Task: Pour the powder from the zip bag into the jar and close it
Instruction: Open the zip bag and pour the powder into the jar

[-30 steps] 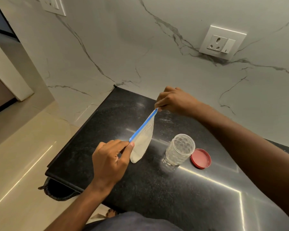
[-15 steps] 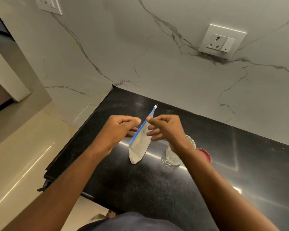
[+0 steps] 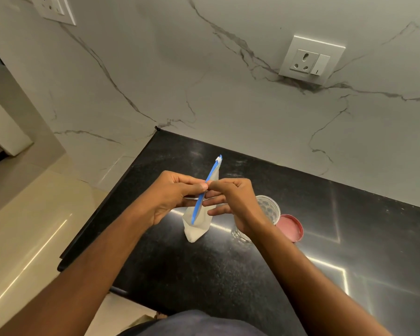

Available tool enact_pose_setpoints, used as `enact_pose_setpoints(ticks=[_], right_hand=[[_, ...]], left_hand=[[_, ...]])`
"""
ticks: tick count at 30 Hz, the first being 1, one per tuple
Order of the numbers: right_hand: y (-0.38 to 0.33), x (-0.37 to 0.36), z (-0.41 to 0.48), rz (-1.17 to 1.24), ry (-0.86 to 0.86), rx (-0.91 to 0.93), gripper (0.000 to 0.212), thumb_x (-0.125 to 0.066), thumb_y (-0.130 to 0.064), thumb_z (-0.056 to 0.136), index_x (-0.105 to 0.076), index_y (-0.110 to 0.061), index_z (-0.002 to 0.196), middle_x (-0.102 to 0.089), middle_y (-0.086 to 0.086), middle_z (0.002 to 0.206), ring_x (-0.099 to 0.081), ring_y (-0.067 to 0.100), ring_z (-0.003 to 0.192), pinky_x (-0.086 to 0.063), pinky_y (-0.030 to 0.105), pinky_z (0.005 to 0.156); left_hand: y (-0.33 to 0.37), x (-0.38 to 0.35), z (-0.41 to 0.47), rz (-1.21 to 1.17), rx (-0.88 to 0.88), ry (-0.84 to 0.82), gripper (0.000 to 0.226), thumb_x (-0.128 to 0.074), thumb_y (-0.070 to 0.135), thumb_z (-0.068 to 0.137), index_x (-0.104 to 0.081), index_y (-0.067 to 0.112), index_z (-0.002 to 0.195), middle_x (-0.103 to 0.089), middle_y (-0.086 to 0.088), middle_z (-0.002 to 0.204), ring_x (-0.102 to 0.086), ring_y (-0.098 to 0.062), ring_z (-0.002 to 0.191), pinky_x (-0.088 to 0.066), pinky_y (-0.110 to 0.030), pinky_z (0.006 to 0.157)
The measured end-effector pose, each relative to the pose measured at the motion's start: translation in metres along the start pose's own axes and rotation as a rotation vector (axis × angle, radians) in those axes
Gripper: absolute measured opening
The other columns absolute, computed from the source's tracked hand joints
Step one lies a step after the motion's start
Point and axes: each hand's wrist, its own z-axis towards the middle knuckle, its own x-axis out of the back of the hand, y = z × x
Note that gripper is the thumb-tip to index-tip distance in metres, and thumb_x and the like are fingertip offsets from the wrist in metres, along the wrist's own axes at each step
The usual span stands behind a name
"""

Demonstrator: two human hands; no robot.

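A small clear zip bag (image 3: 196,226) with a blue zip strip holds white powder in its bottom and stands upright over the black counter. My left hand (image 3: 170,197) pinches one side of the blue strip near its middle. My right hand (image 3: 230,202) pinches the opposite side, thumbs nearly touching. A clear glass jar (image 3: 268,208) stands open just right of the bag, partly hidden behind my right wrist. Its red lid (image 3: 290,226) lies flat on the counter right of the jar.
The black stone counter (image 3: 204,275) ends at a left edge above a cream floor (image 3: 34,226). A marble wall (image 3: 228,93) rises behind it, with a white socket plate (image 3: 310,60) at upper right and another at the top left.
My hands moved from the two ends of the zip strip to its middle, on opposite sides. The bag turned more upright and now hides less of the jar.
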Motion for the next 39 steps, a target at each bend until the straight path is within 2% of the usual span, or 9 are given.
enact_pose_setpoints(ticks=[2,6,13,17,24,30,33,39], right_hand=[[-0.001,0.001,0.001,-0.021,-0.002,0.007,0.014,-0.069,-0.020,0.096,-0.078,-0.009,0.097,-0.081,0.006,0.079,-0.081,0.027,0.072,-0.064,0.032,0.056],[-0.003,0.001,0.001,-0.012,-0.025,0.007,0.022,-0.069,-0.027,0.098,-0.079,-0.008,0.100,-0.081,0.009,0.080,-0.081,0.029,0.072,-0.065,0.034,0.058],[-0.003,0.002,0.000,-0.029,-0.038,0.026,0.019,-0.070,-0.024,0.099,-0.080,-0.008,0.097,-0.082,0.010,0.083,-0.081,0.028,0.072,-0.064,0.033,0.059],[-0.004,0.003,-0.001,-0.024,-0.049,0.011,0.020,-0.072,-0.024,0.098,-0.081,-0.006,0.098,-0.082,0.012,0.087,-0.081,0.028,0.074,-0.065,0.035,0.062],[-0.005,0.003,-0.004,-0.044,-0.052,0.009,0.017,-0.072,-0.020,0.098,-0.081,-0.005,0.098,-0.082,0.012,0.086,-0.080,0.027,0.074,-0.065,0.035,0.061],[-0.007,0.002,-0.007,-0.074,-0.083,0.033,0.013,-0.072,-0.018,0.097,-0.082,-0.010,0.095,-0.083,0.007,0.086,-0.081,0.026,0.076,-0.067,0.035,0.060],[-0.009,0.002,-0.007,-0.083,-0.084,0.031,0.014,-0.071,-0.015,0.097,-0.082,-0.007,0.095,-0.082,0.011,0.090,-0.082,0.028,0.077,-0.067,0.037,0.062],[-0.010,0.002,-0.008,-0.100,-0.083,0.016,0.017,-0.067,-0.010,0.098,-0.081,-0.009,0.089,-0.083,0.008,0.086,-0.082,0.027,0.077,-0.066,0.033,0.060]], left_hand=[[-0.001,0.001,0.000,-0.020,0.006,-0.024,0.013,-0.077,0.012,0.091,-0.085,0.013,0.101,-0.084,-0.008,0.097,-0.082,-0.022,0.091,-0.067,-0.033,0.080],[-0.004,0.005,-0.001,-0.080,0.013,-0.071,0.015,-0.078,0.007,0.089,-0.086,0.014,0.100,-0.084,-0.009,0.098,-0.083,-0.023,0.091,-0.065,-0.026,0.069],[-0.008,0.010,0.001,-0.147,0.056,-0.110,0.026,-0.081,0.018,0.075,-0.087,0.015,0.100,-0.084,-0.012,0.103,-0.082,-0.026,0.094,-0.066,-0.029,0.071],[-0.008,0.011,0.000,-0.181,0.084,-0.099,0.017,-0.077,0.010,0.085,-0.086,0.013,0.099,-0.083,-0.014,0.103,-0.082,-0.027,0.093,-0.066,-0.029,0.070],[-0.007,0.012,-0.005,-0.248,0.143,-0.098,0.017,-0.071,0.003,0.094,-0.085,0.009,0.100,-0.083,-0.017,0.104,-0.083,-0.028,0.093,-0.067,-0.032,0.069],[0.000,0.008,-0.008,-0.176,0.082,-0.036,0.014,-0.075,0.007,0.092,-0.083,0.004,0.104,-0.083,-0.017,0.099,-0.083,-0.028,0.090,-0.066,-0.030,0.068],[0.003,0.006,-0.009,-0.110,0.045,-0.020,0.012,-0.075,0.007,0.094,-0.083,0.007,0.101,-0.084,-0.014,0.096,-0.083,-0.026,0.089,-0.067,-0.031,0.069],[0.002,0.001,-0.008,0.110,-0.068,0.034,0.014,-0.072,0.006,0.096,-0.084,0.015,0.094,-0.084,-0.005,0.088,-0.083,-0.020,0.085,-0.067,-0.028,0.069]])
